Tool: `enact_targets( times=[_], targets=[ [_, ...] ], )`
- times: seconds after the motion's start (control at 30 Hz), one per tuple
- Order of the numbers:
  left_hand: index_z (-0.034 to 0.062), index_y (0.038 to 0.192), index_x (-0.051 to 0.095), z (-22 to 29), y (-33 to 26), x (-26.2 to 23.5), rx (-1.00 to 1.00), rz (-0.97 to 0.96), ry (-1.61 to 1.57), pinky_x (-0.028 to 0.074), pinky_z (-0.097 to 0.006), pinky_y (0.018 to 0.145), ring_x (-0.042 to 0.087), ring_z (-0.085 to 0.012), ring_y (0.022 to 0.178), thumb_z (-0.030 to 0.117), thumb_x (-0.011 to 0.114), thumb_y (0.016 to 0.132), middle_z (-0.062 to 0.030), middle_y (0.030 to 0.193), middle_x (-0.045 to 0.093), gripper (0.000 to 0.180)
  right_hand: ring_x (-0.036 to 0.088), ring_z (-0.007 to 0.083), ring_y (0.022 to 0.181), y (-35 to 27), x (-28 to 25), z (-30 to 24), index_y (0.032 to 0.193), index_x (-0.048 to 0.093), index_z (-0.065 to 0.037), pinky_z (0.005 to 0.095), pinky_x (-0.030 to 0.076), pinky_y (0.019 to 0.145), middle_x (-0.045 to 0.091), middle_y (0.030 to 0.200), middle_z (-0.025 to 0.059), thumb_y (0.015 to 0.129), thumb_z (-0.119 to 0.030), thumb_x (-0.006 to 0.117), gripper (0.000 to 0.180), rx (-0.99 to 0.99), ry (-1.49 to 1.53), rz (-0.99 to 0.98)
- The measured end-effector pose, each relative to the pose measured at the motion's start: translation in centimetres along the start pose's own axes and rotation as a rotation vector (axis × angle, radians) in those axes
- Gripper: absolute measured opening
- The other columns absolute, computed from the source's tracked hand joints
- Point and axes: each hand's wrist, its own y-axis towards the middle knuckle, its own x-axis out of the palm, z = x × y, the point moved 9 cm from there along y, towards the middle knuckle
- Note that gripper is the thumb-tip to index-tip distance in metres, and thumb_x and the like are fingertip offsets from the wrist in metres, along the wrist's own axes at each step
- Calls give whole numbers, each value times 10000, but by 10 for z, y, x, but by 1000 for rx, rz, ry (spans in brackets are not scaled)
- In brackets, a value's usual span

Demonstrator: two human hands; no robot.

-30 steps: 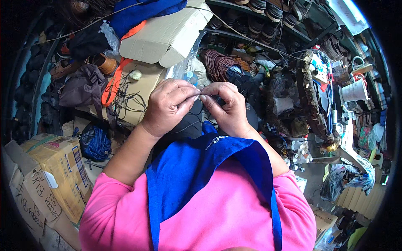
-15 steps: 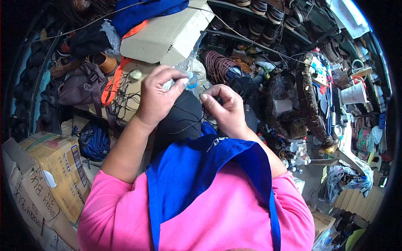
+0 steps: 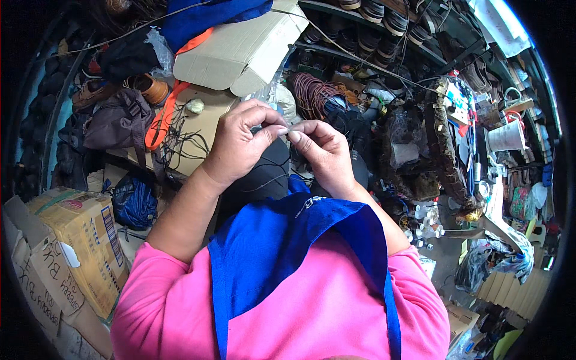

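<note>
Over my lap, my left hand [image 3: 245, 143] and my right hand [image 3: 327, 157] meet with their fingertips touching. Each pinches with thumb and forefinger, and whatever lies between them is too small to make out. Just below the fingertips, a thin black thread [image 3: 273, 161] loops across my dark trousers [image 3: 255, 185]. Whether that thread runs up into my fingers is not visible. A blue apron [image 3: 270, 246] covers my front beneath both hands.
Left of my hands, black laces [image 3: 180, 144], an orange strap [image 3: 161, 123] and a pale lump [image 3: 194, 106] lie on cardboard. An open cardboard box [image 3: 240, 48] stands beyond. Shoes [image 3: 369, 39] line the far shelves. At left sits a closed carton [image 3: 84, 240].
My hands were apart and have come together at the fingertips. The left moved right, and the right shifted slightly left. A blue-capped clear bottle seen between them is now hidden.
</note>
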Motion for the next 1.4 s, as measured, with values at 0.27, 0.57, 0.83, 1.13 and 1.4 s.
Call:
enact_targets(
  times=[0.27, 0.57, 0.83, 1.13, 1.4],
  targets=[
    [5, 770, 582, 0, -1, -5, -15, 77, -78, 421, -255, 699, 533, -142, 740, 1, 647, 761, -49, 767, 556, 65, 519, 97, 863, -1, -10, -15, 1060, 634, -30, 242, 429, 773, 593, 902, 21, 832, -151, 652, 259, -183, 25, 126],
    [9, 764, 580, 3, -3, 0, -7, 61, -71, 415, -257, 692, 518, -135, 733, 25, 644, 773, -49, 766, 549, 67, 555, 164, 810, -1, -3, -35, 889, 686, -47, 285, 445, 753, 608, 838, 54, 740, -124, 725, 173, -345, -333, 84],
    [-1, 772, 566, -12, -8, 5, -81, 73, -111, 433, -272, 677, 536, -156, 723, 36, 632, 784, -67, 748, 559, 77, 553, 168, 769, 0, 1, -42, 773, 643, -33, 279, 440, 709, 598, 796, 55, 749, -93, 703, 89, -380, -449, 52],
    [55, 884, 576, -49, -21, 35, -454, -58, -878, 416, -225, 728, 516, -59, 766, 121, 565, 882, 17, 813, 561, 67, 531, 115, 754, 2, -2, -10, 799, 633, -25, 248, 426, 693, 575, 767, 23, 796, -92, 674, 78, -77, -6, 36],
    [27, 1093, 587, -49, -28, 43, -468, -162, -635, 444, -224, 748, 561, -74, 822, 118, 586, 871, -25, 947, 621, 241, 499, 137, 912, 4, -11, -14, 826, 665, -31, 257, 405, 800, 539, 917, 46, 800, -104, 677, 79, -185, 20, 91]
  ],
)
